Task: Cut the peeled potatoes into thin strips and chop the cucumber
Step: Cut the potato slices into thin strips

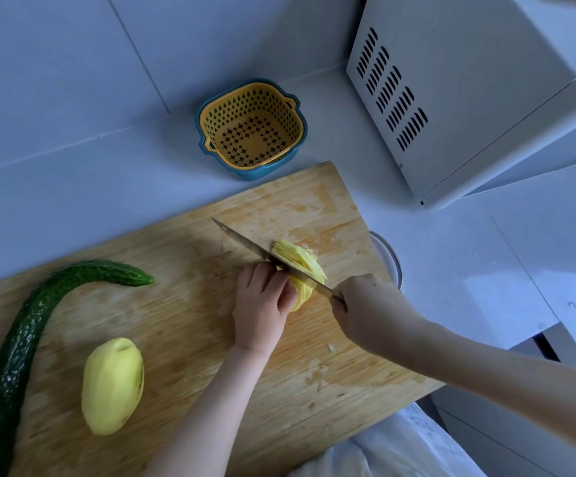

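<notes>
On the wooden cutting board lies a stack of yellow potato slices, its far end cut into thin strips. My left hand holds the near part of the stack with curled fingers. My right hand grips the handle of a knife, whose blade lies across the potato next to my left fingers. A whole peeled potato rests on the board's near left. A long curved dark green cucumber lies along the left side of the board.
A yellow colander in a blue bowl stands on the white counter behind the board. A white microwave fills the back right. A glass bowl rim shows just past the board's right edge. The counter edge drops off at the right.
</notes>
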A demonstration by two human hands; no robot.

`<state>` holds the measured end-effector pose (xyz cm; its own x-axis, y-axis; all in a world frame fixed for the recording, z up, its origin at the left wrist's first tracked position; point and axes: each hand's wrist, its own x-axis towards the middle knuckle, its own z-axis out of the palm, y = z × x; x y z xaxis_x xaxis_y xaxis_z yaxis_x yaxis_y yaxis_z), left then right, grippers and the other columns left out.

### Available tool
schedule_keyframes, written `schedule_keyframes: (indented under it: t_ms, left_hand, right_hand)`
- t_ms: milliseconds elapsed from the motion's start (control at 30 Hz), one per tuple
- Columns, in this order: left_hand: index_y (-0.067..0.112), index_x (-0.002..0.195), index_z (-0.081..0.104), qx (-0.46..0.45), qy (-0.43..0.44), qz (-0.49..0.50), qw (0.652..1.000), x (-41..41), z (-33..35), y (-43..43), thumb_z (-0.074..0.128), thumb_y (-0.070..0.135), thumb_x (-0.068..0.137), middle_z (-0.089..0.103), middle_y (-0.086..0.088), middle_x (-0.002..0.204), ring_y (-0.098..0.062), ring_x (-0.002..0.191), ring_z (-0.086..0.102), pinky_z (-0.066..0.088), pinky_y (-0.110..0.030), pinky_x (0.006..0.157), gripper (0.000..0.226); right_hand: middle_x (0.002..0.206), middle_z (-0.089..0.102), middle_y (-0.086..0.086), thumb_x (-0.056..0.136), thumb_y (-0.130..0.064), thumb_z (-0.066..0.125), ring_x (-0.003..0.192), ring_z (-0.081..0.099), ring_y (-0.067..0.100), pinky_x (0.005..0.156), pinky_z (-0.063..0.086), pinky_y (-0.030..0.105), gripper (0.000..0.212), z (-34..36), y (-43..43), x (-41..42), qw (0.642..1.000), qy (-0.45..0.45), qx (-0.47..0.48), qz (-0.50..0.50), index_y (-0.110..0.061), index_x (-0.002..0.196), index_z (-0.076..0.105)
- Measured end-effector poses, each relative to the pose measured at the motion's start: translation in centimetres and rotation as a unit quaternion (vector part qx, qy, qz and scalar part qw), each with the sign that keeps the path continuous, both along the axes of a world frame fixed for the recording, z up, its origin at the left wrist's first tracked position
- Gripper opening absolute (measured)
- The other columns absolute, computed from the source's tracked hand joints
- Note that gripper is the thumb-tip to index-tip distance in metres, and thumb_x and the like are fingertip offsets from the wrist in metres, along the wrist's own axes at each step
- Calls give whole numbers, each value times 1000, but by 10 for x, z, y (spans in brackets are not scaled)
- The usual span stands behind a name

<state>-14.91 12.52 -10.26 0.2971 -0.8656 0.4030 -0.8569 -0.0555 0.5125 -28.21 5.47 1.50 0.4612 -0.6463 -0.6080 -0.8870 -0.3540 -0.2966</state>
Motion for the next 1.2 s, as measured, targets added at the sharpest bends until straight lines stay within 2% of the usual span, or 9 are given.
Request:
schedule_keyframes:
  t_ms: [167, 267, 433, 567, 767, 967, 1100, 1200]
  left_hand:
    - [4, 79, 67, 11, 14, 2, 1000, -1, 1, 1, 55, 19, 83, 58, -15, 83, -25, 83, 47, 45, -34, 73, 19]
    - [3, 76, 66, -4, 22, -2, 1000, 0, 1, 0, 55, 15, 83, 59, -15, 83, -24, 84, 47, 42, -31, 76, 18]
    - [3, 77, 65, 9, 20, 5, 1000, 0, 1, 2, 56, 19, 82, 58, -15, 83, -25, 83, 47, 43, -31, 74, 19]
    - [3, 76, 65, -8, 29, 1, 1000, 0, 0, 1, 55, 15, 83, 59, -15, 83, -28, 81, 51, 44, -33, 75, 17]
    - [3, 77, 65, 2, 24, 3, 1000, -1, 1, 2, 55, 17, 83, 59, -14, 83, -27, 81, 51, 45, -33, 73, 18]
    - [3, 77, 65, -4, 29, 6, 1000, -1, 0, 2, 55, 17, 80, 60, -16, 84, -25, 86, 48, 43, -32, 79, 18]
    - [3, 78, 65, 16, 32, 0, 999, 0, 0, 3, 56, 20, 82, 60, -13, 87, -26, 87, 51, 49, -34, 78, 19]
    - [5, 77, 65, 8, 42, -3, 999, 1, 2, 3, 56, 18, 85, 60, -11, 87, -23, 86, 52, 47, -30, 79, 18]
  right_hand:
    - [57, 39, 3, 93, -14, 37, 49, 37, 18, 43, 30, 25, 36, -7, -6, 15, 1000, -9, 17, -11, -11, 57, 35]
    - [56, 40, 0, 94, -17, 38, 46, 37, 16, 42, 29, 23, 36, 1, -3, 1, 1000, -11, 20, -22, -12, 58, 39]
    - [58, 39, 1, 94, -15, 38, 50, 38, 16, 44, 31, 24, 35, -9, -4, 17, 999, -3, 30, -15, -11, 59, 36]
    - [57, 42, 1, 94, -17, 38, 46, 37, 16, 43, 32, 23, 31, 1, -1, -2, 999, -5, 26, -31, -8, 66, 47]
    - [56, 38, 2, 93, -14, 39, 48, 36, 17, 44, 32, 25, 36, -6, -2, 15, 999, -9, 33, -31, -10, 57, 36]
    - [57, 41, 1, 96, -18, 37, 47, 39, 15, 44, 34, 24, 37, -3, 6, 9, 999, 7, 28, -29, -11, 60, 41]
    - [57, 41, 2, 95, -18, 40, 49, 39, 17, 45, 32, 24, 37, -16, -4, 23, 998, -17, 33, -52, -11, 58, 40]
    - [57, 43, 0, 95, -19, 42, 47, 39, 13, 44, 31, 22, 36, -11, -12, 14, 997, -34, 22, -68, -12, 60, 44]
